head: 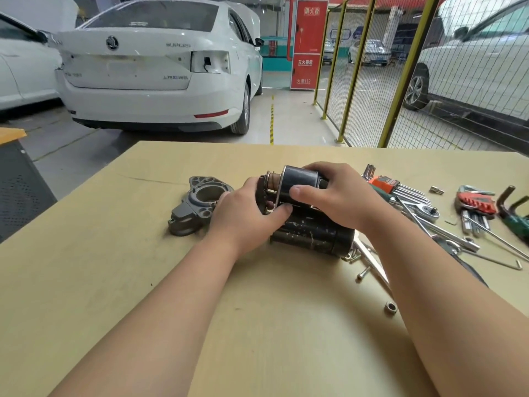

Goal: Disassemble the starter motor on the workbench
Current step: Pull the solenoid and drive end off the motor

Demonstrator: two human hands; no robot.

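The black starter motor body [312, 234] lies on its side on the workbench [143, 253]. On top of it sits the black solenoid [299, 181], with a spring [270, 180] showing at its left end. My right hand [335, 196] grips the solenoid from above, thumb on its near side. My left hand [247, 213] grips the motor's left end, below the spring. The grey cast nose housing [197, 204] lies detached on the bench, just left of my left hand.
Hex key sets [392, 186] [476, 203], a ratchet [426, 210], a green-handled tool [515, 219] and long rods lie at the right. Loose bolts [362, 273] and a nut [390, 308] lie near my right forearm. White cars and a yellow mesh fence stand beyond.
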